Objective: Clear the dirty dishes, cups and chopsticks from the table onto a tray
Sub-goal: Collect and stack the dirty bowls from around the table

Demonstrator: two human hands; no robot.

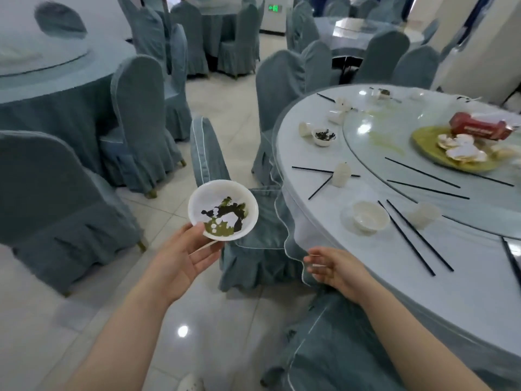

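The left hand [180, 258] pinches a dirty bowl [222, 210] at frame centre, off the table [423, 292]; the right hand [335, 268] hangs spread, empty. Bowls, cups and chopsticks [414, 238] remain at right; no tray shows.

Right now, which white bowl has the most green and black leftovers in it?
The bowl held in the left hand, off the table. The bowl near the table edge looks clean inside.

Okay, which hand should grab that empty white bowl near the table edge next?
Probably the right hand: it is open, empty and nearest the empty bowl. The left hand is off to the side, holding the dirty bowl.
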